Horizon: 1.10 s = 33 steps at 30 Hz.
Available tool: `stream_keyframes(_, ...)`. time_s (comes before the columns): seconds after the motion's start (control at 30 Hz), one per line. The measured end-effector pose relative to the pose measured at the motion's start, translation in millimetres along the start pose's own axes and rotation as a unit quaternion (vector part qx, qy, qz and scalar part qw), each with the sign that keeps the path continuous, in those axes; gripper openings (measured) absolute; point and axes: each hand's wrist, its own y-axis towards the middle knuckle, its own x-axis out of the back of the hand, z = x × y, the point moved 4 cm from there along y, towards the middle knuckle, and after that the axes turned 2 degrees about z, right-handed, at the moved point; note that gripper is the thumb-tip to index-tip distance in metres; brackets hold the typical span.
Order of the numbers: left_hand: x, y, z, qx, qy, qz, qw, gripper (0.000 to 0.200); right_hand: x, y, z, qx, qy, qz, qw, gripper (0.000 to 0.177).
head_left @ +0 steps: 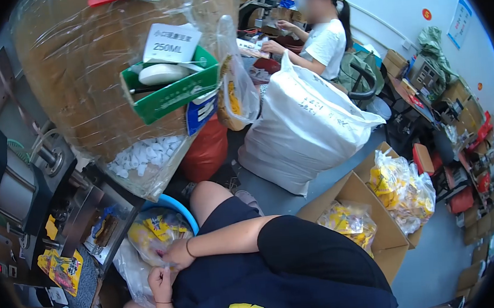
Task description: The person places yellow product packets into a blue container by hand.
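A clear plastic bag (152, 232) filled with yellow printed packets stands in a blue tub (189, 212) by my knees. My right hand (177, 254) is closed at the near side of the bag, gathering its plastic; the fingertips are partly hidden. Just below, my left hand (160, 282) is closed in a pinch close to my right fingers. A thin edge of clear plastic seems to run between the two hands. More crumpled clear plastic (135, 276) hangs beside the tub.
Left is a press machine (20, 181) with a yellow pouch (63, 270) on its bench. White spouts (144, 155) lie on a wrapped stack's ledge, under a green box (173, 87). Nearby are a white sack (308, 127) and a carton of bagged packets (349, 221). A co-worker (324, 34) sits beyond.
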Motion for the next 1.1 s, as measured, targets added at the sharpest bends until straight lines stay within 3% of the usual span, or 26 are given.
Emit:
stream_keyframes(0.03,2,-2,19,0.029,-0.002,0.046,0.999,0.016,0,-8,5,-0.012,0.006,-0.004,1.000,0.028)
stream_keyframes(0.1,8,-1,39,0.011,-0.087,-0.074,0.993,0.014,5,-19,15,-0.027,0.015,-0.014,0.999,0.028)
stream_keyframes(0.13,9,-1,48,0.003,-0.130,-0.136,0.982,0.019,18,-29,23,-0.026,0.047,-0.034,0.998,0.029)
stream_keyframes(0.17,23,-1,79,0.036,-0.046,-0.147,0.987,0.043,29,-43,30,-0.026,0.080,-0.052,0.995,0.029)
stream_keyframes(0.27,33,1,67,0.190,-0.231,-0.162,0.940,0.049,63,-82,52,-0.018,0.174,-0.135,0.975,0.026)
stream_keyframes(0.3,38,7,98,0.190,-0.197,-0.100,0.957,0.066,89,-97,64,-0.014,0.197,-0.161,0.967,0.024)
stream_keyframes(0.33,32,10,92,0.198,-0.276,-0.071,0.938,0.069,113,-109,72,-0.010,0.219,-0.187,0.958,0.022)
stream_keyframes(0.4,15,19,52,0.217,-0.424,-0.001,0.879,0.074,153,-109,70,0.030,0.451,-0.262,0.853,0.019)
stream_keyframes(0.43,7,23,39,0.186,-0.482,0.043,0.855,0.082,172,-106,67,0.024,0.538,-0.285,0.793,0.018)
stream_keyframes(0.47,1,25,18,0.187,-0.484,0.053,0.854,0.082,190,-102,62,0.021,0.620,-0.308,0.721,0.016)
stream_keyframes(0.53,-17,20,-42,0.190,-0.484,0.068,0.852,0.081,228,-92,47,0.087,0.675,-0.367,0.634,0.017)
stream_keyframes(0.57,-28,13,-64,0.194,-0.495,0.085,0.843,0.082,246,-92,40,0.111,0.658,-0.384,0.638,0.018)
stream_keyframes(0.6,-40,4,-81,0.166,-0.471,0.161,0.851,0.082,264,-98,36,0.136,0.639,-0.397,0.645,0.018)
stream_keyframes(0.67,-61,-14,-108,0.099,-0.424,0.304,0.848,0.082,300,-145,52,0.128,0.569,-0.375,0.721,0.019)
stream_keyframes(0.73,-83,-24,-113,0.141,-0.320,0.374,0.859,0.074,325,-215,65,0.135,0.351,-0.386,0.842,0.026)
stream_keyframes(0.77,-98,-21,-140,-0.035,-0.227,0.457,0.859,0.063,330,-250,70,0.141,0.370,-0.372,0.840,0.027)
stream_keyframes(0.87,-109,0,-181,-0.052,-0.152,0.545,0.823,0.062,320,-365,105,0.084,0.335,-0.411,0.843,0.028)
stream_keyframes(0.93,-99,5,-191,-0.018,-0.123,0.457,0.881,0.049,305,-436,148,0.102,0.229,-0.438,0.863,0.022)
stream_keyframes(1.0,-82,14,-170,-0.003,-0.053,0.375,0.925,0.041,279,-509,197,-0.011,0.082,-0.402,0.912,0.029)
stream_keyframes(1.1,-42,15,-155,-0.080,0.136,0.212,0.964,0.026,269,-571,242,-0.138,-0.040,-0.353,0.925,0.030)
